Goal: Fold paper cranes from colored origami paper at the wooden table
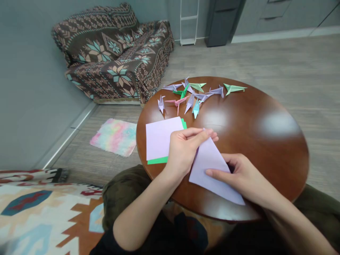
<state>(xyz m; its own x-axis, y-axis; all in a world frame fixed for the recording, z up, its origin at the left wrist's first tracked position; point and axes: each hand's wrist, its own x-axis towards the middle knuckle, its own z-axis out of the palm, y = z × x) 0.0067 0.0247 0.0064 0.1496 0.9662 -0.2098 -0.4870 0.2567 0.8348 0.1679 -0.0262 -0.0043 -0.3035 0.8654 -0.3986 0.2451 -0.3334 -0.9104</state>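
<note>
My left hand (184, 152) pinches the upper corner of a lilac paper sheet (209, 168), which is folded into a triangle. My right hand (239, 177) grips the same sheet's right side, with the thumb lying on top and the fingers partly tucked behind a flap. Both hands are above the round polished wooden table (239, 148). Just left of my left hand lies a stack of square lilac paper (162, 138) on green paper (158, 160). Farther forward stand several origami cranes (190, 99) in lilac, green, pink and pale blue.
My olive-clad knee (122, 194) lies under the table's near edge. A tie-dyed fluffy mat (114, 137) lies on the floor to the left, beside a patterned rug (39, 212). A blanket-covered sofa (114, 53) stands against the grey wall.
</note>
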